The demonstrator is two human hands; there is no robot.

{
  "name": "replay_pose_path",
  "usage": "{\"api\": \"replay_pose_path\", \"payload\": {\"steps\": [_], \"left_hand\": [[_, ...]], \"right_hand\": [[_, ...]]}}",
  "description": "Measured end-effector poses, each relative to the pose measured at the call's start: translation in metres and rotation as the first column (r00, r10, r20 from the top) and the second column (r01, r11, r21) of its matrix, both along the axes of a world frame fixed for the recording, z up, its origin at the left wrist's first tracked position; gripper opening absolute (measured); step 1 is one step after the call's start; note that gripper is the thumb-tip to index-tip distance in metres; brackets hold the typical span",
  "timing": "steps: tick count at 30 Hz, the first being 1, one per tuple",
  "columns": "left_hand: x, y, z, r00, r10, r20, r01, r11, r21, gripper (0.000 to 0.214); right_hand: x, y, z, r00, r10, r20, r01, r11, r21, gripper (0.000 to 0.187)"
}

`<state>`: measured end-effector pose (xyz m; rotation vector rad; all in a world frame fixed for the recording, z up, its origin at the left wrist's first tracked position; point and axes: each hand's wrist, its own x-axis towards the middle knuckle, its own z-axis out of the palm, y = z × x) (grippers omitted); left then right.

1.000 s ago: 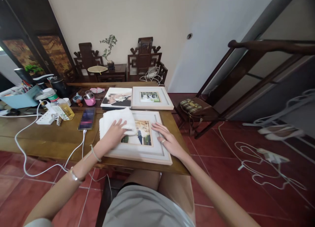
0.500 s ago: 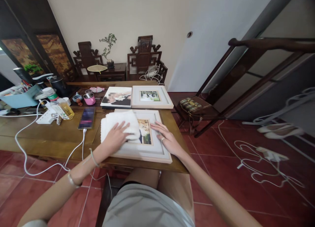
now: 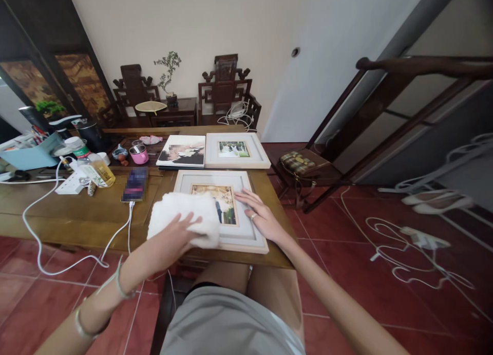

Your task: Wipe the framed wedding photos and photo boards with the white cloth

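Observation:
My left hand presses on a folded white towel with its fingers spread over it. The towel covers the left part of a picture frame lying flat near the table's front edge. The frame has a pale wood border, a light grey mat and a small photo in the middle, partly hidden by the towel. My right hand lies on the frame's right side, fingers stretched toward the photo, holding nothing.
Behind lie a second picture frame and a photo book. To the left are a phone on a white cable, a pink cup, a bottle and a power strip. A chair holding a plaid bag stands at right.
My left hand has slid the towel toward the front edge and slightly left, uncovering the upper part of the photo. My right hand has stayed in place on the frame.

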<state>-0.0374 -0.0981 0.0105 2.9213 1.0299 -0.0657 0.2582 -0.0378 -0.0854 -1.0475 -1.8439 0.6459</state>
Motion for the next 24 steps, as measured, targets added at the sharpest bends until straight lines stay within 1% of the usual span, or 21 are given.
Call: {"api": "replay_pose_path", "payload": {"steps": [2, 3, 5, 7, 10, 13, 15, 17, 19, 20, 22, 24], "left_hand": [[-0.001, -0.016, 0.000, 0.997, -0.055, 0.051, 0.055, 0.998, -0.003, 0.039], [0.000, -0.019, -0.001, 0.996, -0.059, 0.072, 0.059, 0.998, 0.000, 0.041], [0.006, -0.012, -0.005, 0.995, -0.034, 0.093, 0.033, 0.999, 0.008, 0.041], [0.014, 0.009, -0.008, 0.997, 0.015, 0.078, -0.016, 1.000, 0.013, 0.037], [0.024, 0.050, -0.009, 0.994, 0.091, 0.054, -0.093, 0.995, 0.043, 0.034], [0.029, 0.090, -0.006, 0.986, 0.145, 0.079, -0.152, 0.984, 0.096, 0.036], [0.032, 0.110, -0.005, 0.983, 0.159, 0.095, -0.170, 0.978, 0.125, 0.038], [0.034, 0.121, -0.005, 0.983, 0.159, 0.093, -0.171, 0.976, 0.137, 0.039], [0.036, 0.121, -0.005, 0.986, 0.157, 0.060, -0.164, 0.979, 0.123, 0.038], [0.037, 0.116, -0.005, 0.987, 0.158, 0.034, -0.161, 0.981, 0.106, 0.036], [0.037, 0.098, -0.003, 0.989, 0.144, -0.019, -0.143, 0.988, 0.065, 0.033], [0.037, 0.069, 0.001, 0.995, 0.078, -0.059, -0.077, 0.997, 0.024, 0.031]], "right_hand": [[0.000, 0.000, 0.000, 1.000, -0.001, 0.006, 0.001, 1.000, -0.002, 0.046], [0.000, 0.001, 0.000, 1.000, 0.001, 0.010, -0.001, 1.000, -0.001, 0.046], [0.001, 0.001, 0.001, 1.000, 0.011, 0.019, -0.011, 1.000, 0.001, 0.045], [0.002, 0.001, 0.002, 1.000, 0.017, 0.026, -0.017, 1.000, 0.001, 0.044], [0.002, 0.000, 0.002, 0.999, 0.017, 0.032, -0.017, 1.000, -0.007, 0.044], [0.002, 0.000, 0.003, 0.999, 0.018, 0.031, -0.018, 1.000, -0.008, 0.045], [0.001, 0.000, 0.003, 0.999, 0.015, 0.029, -0.015, 1.000, -0.007, 0.044], [0.001, 0.000, 0.003, 1.000, 0.011, 0.026, -0.011, 1.000, -0.009, 0.044], [0.001, 0.000, 0.003, 1.000, 0.010, 0.022, -0.009, 1.000, -0.010, 0.044], [0.000, 0.000, 0.003, 1.000, 0.007, 0.017, -0.007, 1.000, -0.009, 0.044], [0.000, -0.001, 0.002, 1.000, -0.007, 0.007, 0.007, 1.000, -0.004, 0.045], [-0.001, -0.001, 0.002, 1.000, -0.030, -0.002, 0.030, 1.000, 0.002, 0.046]]}}
